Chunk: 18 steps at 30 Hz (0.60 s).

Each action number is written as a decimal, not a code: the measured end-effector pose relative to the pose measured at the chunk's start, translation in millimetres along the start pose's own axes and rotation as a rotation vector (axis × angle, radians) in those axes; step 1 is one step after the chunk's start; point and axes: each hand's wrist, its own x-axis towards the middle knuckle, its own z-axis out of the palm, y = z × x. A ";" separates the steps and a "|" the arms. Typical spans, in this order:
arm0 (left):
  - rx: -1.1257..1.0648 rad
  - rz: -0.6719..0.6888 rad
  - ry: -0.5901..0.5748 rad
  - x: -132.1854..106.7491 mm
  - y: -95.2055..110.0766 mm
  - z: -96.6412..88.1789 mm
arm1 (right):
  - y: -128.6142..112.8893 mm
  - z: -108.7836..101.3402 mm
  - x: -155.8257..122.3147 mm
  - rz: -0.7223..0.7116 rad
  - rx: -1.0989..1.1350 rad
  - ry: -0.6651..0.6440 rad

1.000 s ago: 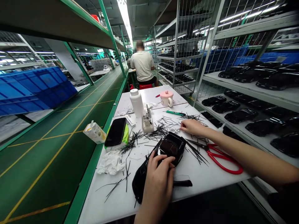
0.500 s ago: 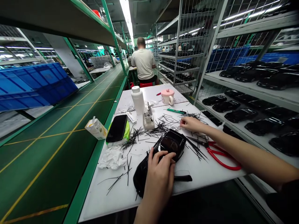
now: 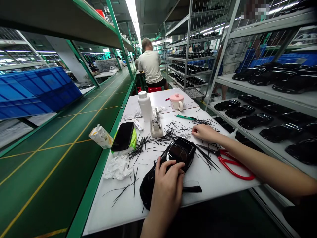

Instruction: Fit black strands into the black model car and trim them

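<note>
A glossy black model car (image 3: 180, 153) lies at a slant on the white table, one door (image 3: 192, 189) swung out from its side with a clear window. My left hand (image 3: 168, 178) rests over the car, its fingers curled across the roof and side and gripping it. Beyond the car's far end, my right hand (image 3: 201, 133) is at a small pile of shiny bits (image 3: 185, 136). Its thumb and fingertips are pinched together; whatever is between them is too small to make out. Red-handled scissors (image 3: 235, 170) lie beneath my right forearm, their blades towards the car.
Thin black strips (image 3: 142, 145) are strewn about the table. Around them are a phone (image 3: 123, 136), crumpled tissue (image 3: 118, 168), a white bottle (image 3: 145, 107), a lidded mug (image 3: 176, 102) and a green pen (image 3: 186, 117). A conveyor (image 3: 61, 148) runs left; racks of car bodies (image 3: 255, 120) stand right.
Both hands and the car keep nearly the same places; the view has shifted slightly. The seated person ahead has turned their head, and another person now shows behind the right rack.
</note>
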 end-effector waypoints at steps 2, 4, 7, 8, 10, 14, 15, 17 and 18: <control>0.003 0.004 -0.005 0.1 -0.6 0.0 | -4.8 1.3 0.6 0.033 -0.027 -0.001; 0.003 0.010 -0.007 0.4 -1.6 0.1 | -8.8 2.3 1.8 0.058 -0.043 0.001; -0.004 0.021 -0.001 1.6 -3.6 0.7 | -11.8 4.2 4.9 0.069 -0.035 0.004; -0.008 0.022 0.002 2.1 -4.3 0.9 | -11.9 4.6 6.0 0.067 -0.022 0.005; -0.026 0.016 0.006 2.9 -5.4 1.2 | -11.4 3.8 7.0 0.054 0.021 0.011; -0.178 -0.043 0.034 2.1 -4.1 -0.4 | -11.4 -7.6 -5.2 -0.030 0.185 0.050; -0.247 -0.076 0.046 1.6 -2.6 -1.4 | -12.6 -12.1 -12.9 -0.072 0.247 0.049; -0.408 -0.162 0.064 1.3 1.6 -3.5 | -16.7 -21.3 -34.2 -0.170 0.385 0.006; -0.496 -0.208 0.063 1.6 4.3 -4.5 | -19.6 -25.3 -46.9 -0.217 0.450 -0.033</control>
